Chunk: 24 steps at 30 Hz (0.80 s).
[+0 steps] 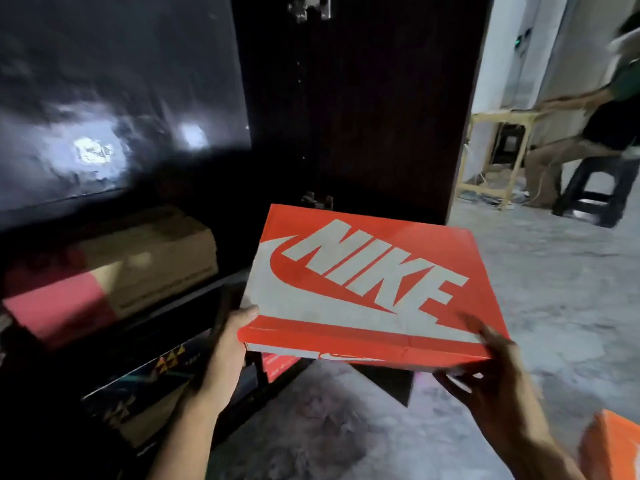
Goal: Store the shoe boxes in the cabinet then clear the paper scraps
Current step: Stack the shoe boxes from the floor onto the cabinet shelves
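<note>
1. Head view: an orange shoe box [367, 289] is held in the air in front of the open cabinet [363, 98], clear of the floor [554, 289].
2. The left hand [232, 341] grips the box's near-left corner, fingers curled under it; the right hand [485, 379] holds the near-right corner, thumb on the lid.
3. The box's long axis runs left to right, tilted, far edge toward the cabinet.
4. The cabinet shelf [194, 296] lies left and ahead of the box; a brown and pink box [114, 271] already sits on it, and a patterned box [145, 389] lies below.
5. The left hand is nearer the opening, so the coming move probably swings the box leftward.
6. Both forearms reach forward, wrists level.
</note>
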Tool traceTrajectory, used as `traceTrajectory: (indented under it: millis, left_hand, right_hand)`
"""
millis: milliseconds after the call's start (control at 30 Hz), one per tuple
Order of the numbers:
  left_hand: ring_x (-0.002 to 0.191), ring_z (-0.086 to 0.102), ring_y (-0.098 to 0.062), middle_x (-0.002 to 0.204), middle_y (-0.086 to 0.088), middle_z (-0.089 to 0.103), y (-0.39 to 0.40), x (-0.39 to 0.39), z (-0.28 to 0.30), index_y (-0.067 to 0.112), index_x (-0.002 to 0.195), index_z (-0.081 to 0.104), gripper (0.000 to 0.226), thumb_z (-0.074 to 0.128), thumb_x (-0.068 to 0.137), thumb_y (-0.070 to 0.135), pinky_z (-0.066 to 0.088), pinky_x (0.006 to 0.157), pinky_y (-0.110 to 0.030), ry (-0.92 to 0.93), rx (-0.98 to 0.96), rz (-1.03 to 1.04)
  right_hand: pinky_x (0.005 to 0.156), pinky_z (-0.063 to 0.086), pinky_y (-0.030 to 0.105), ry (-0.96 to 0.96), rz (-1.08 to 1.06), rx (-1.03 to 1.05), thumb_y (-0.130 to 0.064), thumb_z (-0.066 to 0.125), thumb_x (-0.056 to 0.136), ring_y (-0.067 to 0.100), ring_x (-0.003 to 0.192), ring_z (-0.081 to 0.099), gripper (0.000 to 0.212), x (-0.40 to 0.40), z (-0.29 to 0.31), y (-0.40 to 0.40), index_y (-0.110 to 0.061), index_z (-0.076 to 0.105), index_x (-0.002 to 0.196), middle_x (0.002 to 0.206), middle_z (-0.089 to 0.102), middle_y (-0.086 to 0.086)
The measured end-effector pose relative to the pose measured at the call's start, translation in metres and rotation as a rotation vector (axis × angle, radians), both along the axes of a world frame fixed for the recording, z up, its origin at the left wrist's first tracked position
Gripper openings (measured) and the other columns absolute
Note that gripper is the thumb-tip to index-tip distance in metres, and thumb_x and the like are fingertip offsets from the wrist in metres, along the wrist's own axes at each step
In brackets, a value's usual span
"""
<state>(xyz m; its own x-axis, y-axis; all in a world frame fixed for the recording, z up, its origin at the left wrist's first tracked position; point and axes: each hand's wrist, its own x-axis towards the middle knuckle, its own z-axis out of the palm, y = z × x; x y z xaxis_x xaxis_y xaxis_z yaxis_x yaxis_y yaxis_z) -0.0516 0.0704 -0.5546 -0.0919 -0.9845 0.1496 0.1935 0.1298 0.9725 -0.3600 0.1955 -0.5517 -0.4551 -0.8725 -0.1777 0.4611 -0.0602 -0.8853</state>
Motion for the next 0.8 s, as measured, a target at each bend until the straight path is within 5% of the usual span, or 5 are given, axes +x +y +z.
traceTrajectory:
  millis: [133, 233, 433, 567, 800]
  left_hand:
    - [0.112, 0.070, -0.011, 0.117, 0.009, 0.076, -0.004, 0.035, 0.041, 0.025, 0.125, 0.064, 0.066, 0.072, 0.071, 0.063, 0.049, 0.095, -0.034, 0.048, -0.178, 0.290]
    - [0.103, 0.067, 0.007, 0.102, 0.028, 0.075, -0.010, 0.059, 0.070, 0.036, 0.112, 0.065, 0.022, 0.066, 0.091, 0.044, 0.048, 0.089, -0.017, 0.037, -0.325, 0.509]
    - [0.106, 0.066, 0.010, 0.121, 0.024, 0.065, -0.025, 0.102, 0.101, 0.060, 0.116, 0.052, 0.027, 0.062, 0.092, 0.052, 0.054, 0.086, -0.021, 0.133, -0.396, 0.786]
    - [0.105, 0.070, -0.002, 0.121, 0.019, 0.064, -0.048, 0.128, 0.108, 0.079, 0.100, 0.042, 0.026, 0.061, 0.088, 0.067, 0.060, 0.090, -0.036, 0.121, -0.310, 0.971]
    - [0.133, 0.054, -0.032, 0.147, -0.011, 0.049, -0.085, 0.165, 0.106, 0.020, 0.149, 0.038, 0.089, 0.055, 0.082, 0.077, 0.047, 0.108, -0.045, 0.096, -0.077, 1.233]
  right_hand:
    - [0.084, 0.062, 0.054, -0.025, 0.146, -0.122, -0.035, 0.065, 0.083, 0.026, 0.077, 0.062, 0.035, 0.042, 0.033, -0.046, -0.016, 0.070, 0.113, 0.071, 0.058, 0.013]
    - [0.096, 0.055, 0.058, 0.008, 0.253, -0.149, -0.031, 0.056, 0.098, 0.017, 0.067, 0.065, 0.031, 0.070, 0.058, -0.090, -0.016, 0.064, 0.124, 0.074, 0.061, 0.008]
    - [0.084, 0.057, 0.041, 0.172, 0.378, -0.201, -0.056, 0.065, 0.090, 0.014, 0.064, 0.052, 0.041, 0.143, 0.114, -0.185, -0.022, 0.073, 0.112, 0.074, 0.049, 0.006]
    - [0.088, 0.049, 0.047, 0.248, 0.413, -0.113, -0.077, 0.068, 0.074, 0.019, 0.107, 0.064, 0.070, 0.197, 0.141, -0.246, -0.032, 0.063, 0.126, 0.120, 0.067, -0.005]
    - [0.106, 0.043, 0.053, 0.371, 0.496, -0.032, -0.082, 0.060, 0.076, 0.029, 0.126, 0.056, 0.091, 0.267, 0.147, -0.303, -0.030, 0.044, 0.149, 0.147, 0.055, 0.006]
